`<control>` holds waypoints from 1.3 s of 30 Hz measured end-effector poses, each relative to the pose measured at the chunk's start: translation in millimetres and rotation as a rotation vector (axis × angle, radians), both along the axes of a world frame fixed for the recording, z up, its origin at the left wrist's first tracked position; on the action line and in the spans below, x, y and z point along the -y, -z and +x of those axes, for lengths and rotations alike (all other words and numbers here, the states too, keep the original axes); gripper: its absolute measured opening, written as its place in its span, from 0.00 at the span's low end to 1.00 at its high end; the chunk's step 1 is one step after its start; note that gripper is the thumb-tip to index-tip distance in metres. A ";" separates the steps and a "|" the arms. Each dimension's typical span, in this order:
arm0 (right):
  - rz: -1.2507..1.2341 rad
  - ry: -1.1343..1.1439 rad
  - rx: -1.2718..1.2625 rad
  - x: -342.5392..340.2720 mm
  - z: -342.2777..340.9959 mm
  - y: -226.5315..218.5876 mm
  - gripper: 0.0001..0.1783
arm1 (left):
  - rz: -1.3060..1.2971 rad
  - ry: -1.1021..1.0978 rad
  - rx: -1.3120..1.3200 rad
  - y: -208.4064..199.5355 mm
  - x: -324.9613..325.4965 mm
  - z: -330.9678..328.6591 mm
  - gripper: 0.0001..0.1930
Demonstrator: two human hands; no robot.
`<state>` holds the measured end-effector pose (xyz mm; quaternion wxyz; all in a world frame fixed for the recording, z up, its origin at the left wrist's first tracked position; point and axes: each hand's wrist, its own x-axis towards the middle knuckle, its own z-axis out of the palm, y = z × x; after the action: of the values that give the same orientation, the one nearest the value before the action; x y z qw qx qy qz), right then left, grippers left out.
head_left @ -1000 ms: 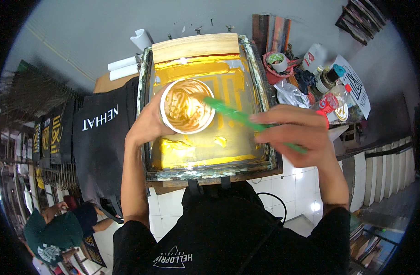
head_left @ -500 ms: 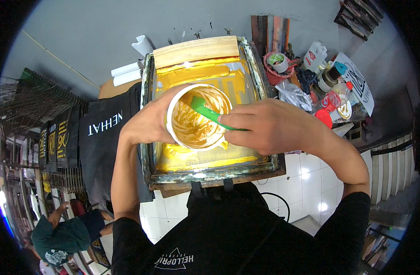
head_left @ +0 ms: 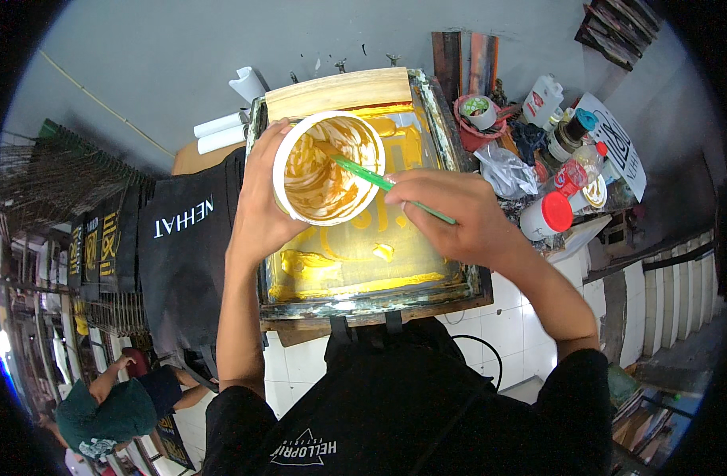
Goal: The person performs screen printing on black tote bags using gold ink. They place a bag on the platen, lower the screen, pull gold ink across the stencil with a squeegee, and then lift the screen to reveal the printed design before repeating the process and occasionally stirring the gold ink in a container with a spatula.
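Observation:
My left hand [head_left: 262, 198] grips a white tub [head_left: 329, 225] by its left side, tilted so its inside shows. Yellow-brown ink [head_left: 308, 170] is smeared over its walls. Between the closed fingers of my right hand [head_left: 447, 210] is a green spatula [head_left: 365, 172], its tip inside the tub against the ink. Both hands are above a screen printing frame [head_left: 363, 305], whose mesh carries streaks and lumps of yellow ink [head_left: 304, 263]. Across the frame's far end lies a wooden squeegee [head_left: 340, 89], with ink along its lower edge.
Black printed fabric pieces [head_left: 187, 238] lie at the left, with white rolls [head_left: 221, 137] behind. On the right are a red-lidded tub [head_left: 548, 216], a pink basket [head_left: 476, 136], bottles and a plastic bag [head_left: 509, 172]. Another person [head_left: 113, 408] is at the lower left.
The tub has moved up and slightly left in my left hand. The spatula has shifted with it and now lies at a flatter angle. The red-lidded tub has come into fuller view.

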<state>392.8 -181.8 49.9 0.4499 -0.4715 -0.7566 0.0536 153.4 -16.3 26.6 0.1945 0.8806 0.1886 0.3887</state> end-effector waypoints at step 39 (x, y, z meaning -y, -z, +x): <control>-0.100 0.126 -0.723 -22.1 -78.3 25.7 0.06 | 0.620 -0.203 0.249 59.8 -38.2 3.6 0.64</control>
<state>314.5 -159.8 24.2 0.6669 -0.4892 -0.5148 0.2257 157.0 21.9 -33.3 -0.1004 0.8203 0.1231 0.5494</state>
